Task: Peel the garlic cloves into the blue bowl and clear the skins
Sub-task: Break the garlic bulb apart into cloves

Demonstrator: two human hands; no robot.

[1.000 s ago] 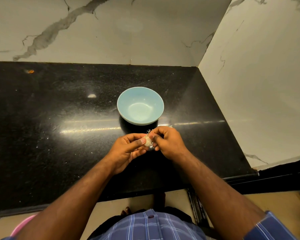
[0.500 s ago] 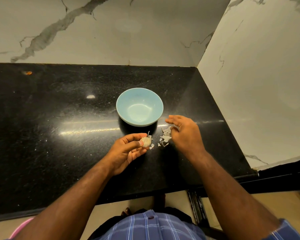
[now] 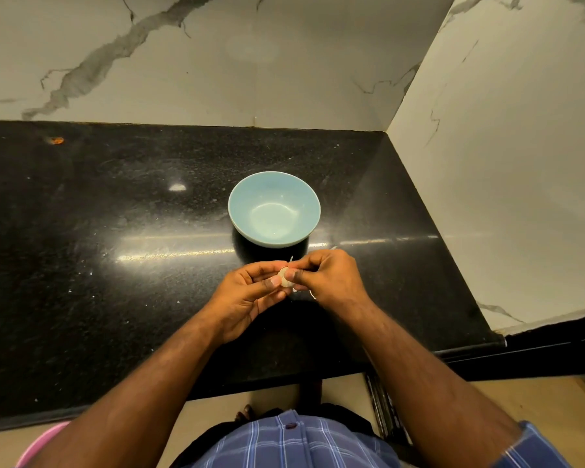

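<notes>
just below the bowl (image 3: pixel 273 209) our left hand (image 3: pixel 250 295) and right hand (image 3: pixel 328 276) pinch the garlic (image 3: pixel 285 277): light, firm, with papery skin we'd catch at the tip

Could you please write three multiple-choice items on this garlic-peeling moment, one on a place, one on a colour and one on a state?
1. Where does the bowl stand on the black counter?
A. Beyond the hands, toward the wall
B. At the counter's near edge, between the forearms
C. In the far left corner

2. What colour is the bowl?
A. Red
B. Pale blue
C. Black

3. What is the garlic doing?
A. Lying in the bowl
B. Lying alone on the counter
C. Held between both hands

Answers:
1. A: the bowl sits just past the left hand and right hand, nearer the marble wall.
2. B: its inside and rim are pale blue.
3. C: fingers of both hands pinch it above the counter, and the bowl shows nothing inside.
</notes>
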